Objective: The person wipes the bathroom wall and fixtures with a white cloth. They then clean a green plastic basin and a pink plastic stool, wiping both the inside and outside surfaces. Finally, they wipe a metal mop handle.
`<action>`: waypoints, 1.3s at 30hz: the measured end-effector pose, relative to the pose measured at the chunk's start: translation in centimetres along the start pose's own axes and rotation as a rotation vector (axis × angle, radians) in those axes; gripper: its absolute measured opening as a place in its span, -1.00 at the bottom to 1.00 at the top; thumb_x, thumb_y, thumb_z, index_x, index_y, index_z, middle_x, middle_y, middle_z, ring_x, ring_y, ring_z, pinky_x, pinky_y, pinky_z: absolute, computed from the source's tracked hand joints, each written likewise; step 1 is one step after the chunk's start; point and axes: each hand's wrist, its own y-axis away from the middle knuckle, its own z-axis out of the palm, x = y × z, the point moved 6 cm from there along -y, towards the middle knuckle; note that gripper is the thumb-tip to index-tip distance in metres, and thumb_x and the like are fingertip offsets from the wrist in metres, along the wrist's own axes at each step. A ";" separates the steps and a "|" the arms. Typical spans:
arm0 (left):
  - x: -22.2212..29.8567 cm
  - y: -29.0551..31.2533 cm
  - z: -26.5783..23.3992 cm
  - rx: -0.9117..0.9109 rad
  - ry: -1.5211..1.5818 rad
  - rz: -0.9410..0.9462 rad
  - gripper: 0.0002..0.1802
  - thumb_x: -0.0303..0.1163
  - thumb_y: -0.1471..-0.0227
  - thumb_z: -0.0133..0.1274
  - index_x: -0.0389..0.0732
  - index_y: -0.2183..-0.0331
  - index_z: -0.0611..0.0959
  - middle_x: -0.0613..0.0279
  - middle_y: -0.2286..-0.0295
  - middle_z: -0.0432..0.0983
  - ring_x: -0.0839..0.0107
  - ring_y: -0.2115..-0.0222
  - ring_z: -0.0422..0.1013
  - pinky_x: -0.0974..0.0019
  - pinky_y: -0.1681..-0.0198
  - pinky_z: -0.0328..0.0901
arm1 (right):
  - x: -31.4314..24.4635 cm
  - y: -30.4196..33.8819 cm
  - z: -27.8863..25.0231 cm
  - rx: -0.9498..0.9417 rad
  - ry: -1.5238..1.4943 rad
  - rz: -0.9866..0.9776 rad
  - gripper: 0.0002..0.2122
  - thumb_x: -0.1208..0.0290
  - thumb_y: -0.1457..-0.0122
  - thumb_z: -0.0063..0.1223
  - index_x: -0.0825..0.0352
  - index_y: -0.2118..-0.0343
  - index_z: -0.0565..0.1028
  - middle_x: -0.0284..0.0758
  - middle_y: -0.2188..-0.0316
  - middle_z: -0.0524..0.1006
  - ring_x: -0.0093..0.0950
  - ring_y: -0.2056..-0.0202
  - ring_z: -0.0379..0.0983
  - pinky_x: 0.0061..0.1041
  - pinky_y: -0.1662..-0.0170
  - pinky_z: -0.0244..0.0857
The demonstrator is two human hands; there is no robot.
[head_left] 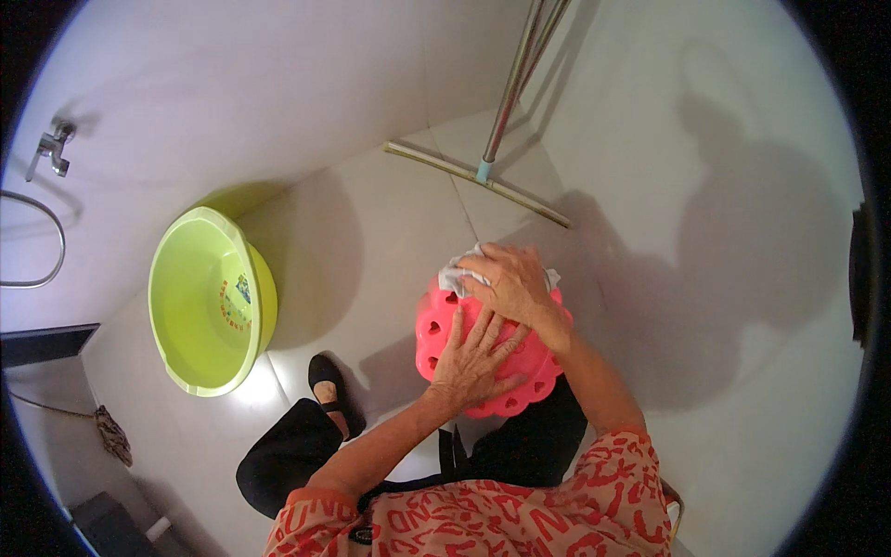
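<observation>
While the left hand (475,357) lies flat with fingers spread on the pink stool (492,348) standing on the floor, the right hand (506,283) just beyond it presses a white cloth (457,274) onto the stool's far edge, fingers closed on it.

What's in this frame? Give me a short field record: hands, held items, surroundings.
left hand: flat on the pink stool, fingers spread
right hand: pressing a white cloth on the stool's far edge
stool: pink plastic, heart-shaped cutouts
basin: lime green, tilted against the wall to the left
squeegee: long handle, leaning in the corner beyond the stool
floor: pale tiles
tap: on the left wall
</observation>
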 end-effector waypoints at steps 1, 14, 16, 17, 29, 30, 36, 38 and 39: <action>0.1 -0.1 0.0 0.022 -0.005 0.014 -0.12 0.33 0.13 -0.05 0.23 -0.19 0.20 -0.01 -0.20 -0.03 0.06 -0.24 -0.12 -0.29 -0.20 -0.27 | 0.2 -0.6 -0.3 0.068 -0.040 -0.013 -0.77 0.22 -0.04 0.06 0.14 0.25 0.58 -0.30 0.42 0.53 -0.32 0.34 0.47 -0.25 0.27 0.21; 0.5 -0.7 -0.7 0.007 -0.067 -0.021 -0.07 0.37 0.18 -0.02 0.27 -0.20 0.18 0.07 -0.24 -0.11 0.09 -0.25 -0.16 -0.30 -0.20 -0.29 | 12.1 -6.6 7.1 -0.458 -0.420 0.236 -0.62 0.10 -0.03 -0.01 0.31 0.22 0.56 -0.04 0.33 0.56 -0.31 0.31 0.51 -0.35 0.18 0.33; 0.5 -0.5 -0.6 -0.015 -0.049 -0.042 -0.07 0.38 0.19 -0.01 0.28 -0.20 0.19 0.08 -0.24 -0.11 0.09 -0.25 -0.17 -0.30 -0.21 -0.31 | 12.6 -5.9 6.7 -0.509 -0.417 0.335 -0.64 0.16 -0.05 -0.02 0.28 0.17 0.55 -0.12 0.30 0.57 -0.35 0.28 0.49 -0.42 0.13 0.30; 0.4 -0.6 -0.6 -0.015 -0.044 -0.048 -0.07 0.38 0.20 -0.01 0.29 -0.19 0.20 0.08 -0.24 -0.12 0.09 -0.26 -0.18 -0.30 -0.21 -0.32 | 12.9 -5.4 6.5 -0.534 -0.415 0.386 -0.65 0.19 -0.06 -0.02 0.27 0.15 0.54 -0.16 0.28 0.58 -0.37 0.26 0.49 -0.46 0.10 0.29; 0.4 -0.6 -0.6 -0.001 -0.047 -0.078 -0.06 0.37 0.27 0.06 0.30 -0.17 0.25 0.08 -0.24 -0.10 0.08 -0.25 -0.14 -0.29 -0.21 -0.33 | 8.5 -2.4 2.1 -0.565 -0.737 0.141 -0.66 0.31 -0.11 0.01 0.27 0.04 0.47 -0.14 0.34 0.56 -0.44 0.30 0.46 -0.47 0.17 0.32; 0.6 -0.7 -0.6 -0.001 -0.044 -0.070 -0.06 0.36 0.27 0.07 0.30 -0.17 0.25 0.08 -0.23 -0.09 0.08 -0.24 -0.13 -0.28 -0.21 -0.32 | 9.9 -2.5 3.5 -0.484 -0.722 0.087 -0.66 0.31 -0.10 0.00 0.27 0.05 0.47 -0.16 0.36 0.56 -0.46 0.32 0.46 -0.47 0.19 0.32; 0.4 -0.6 -0.8 -0.017 -0.056 -0.085 -0.09 0.34 0.24 0.05 0.29 -0.17 0.25 0.09 -0.22 -0.06 0.12 -0.23 -0.10 -0.27 -0.19 -0.25 | 15.3 -1.9 9.9 -0.375 -0.824 0.152 -0.70 0.33 -0.11 -0.05 0.31 0.11 0.49 -0.35 0.38 0.53 -0.61 0.36 0.38 -0.55 0.26 0.29; 0.5 -0.6 -0.9 -0.009 -0.049 -0.085 -0.10 0.32 0.22 0.04 0.29 -0.17 0.25 0.09 -0.22 -0.05 0.13 -0.23 -0.09 -0.27 -0.18 -0.22 | 16.5 -1.4 11.1 -0.316 -0.847 0.149 -0.70 0.32 -0.12 -0.06 0.32 0.12 0.50 -0.39 0.38 0.52 -0.62 0.36 0.37 -0.58 0.27 0.28; 0.6 -0.7 -0.9 0.003 -0.044 -0.077 -0.10 0.32 0.22 0.05 0.29 -0.17 0.26 0.09 -0.22 -0.05 0.13 -0.23 -0.08 -0.27 -0.18 -0.21 | 17.9 -0.8 12.6 -0.298 -0.871 0.177 -0.67 0.31 -0.10 -0.05 0.34 0.09 0.48 -0.34 0.35 0.53 -0.58 0.34 0.39 -0.54 0.24 0.30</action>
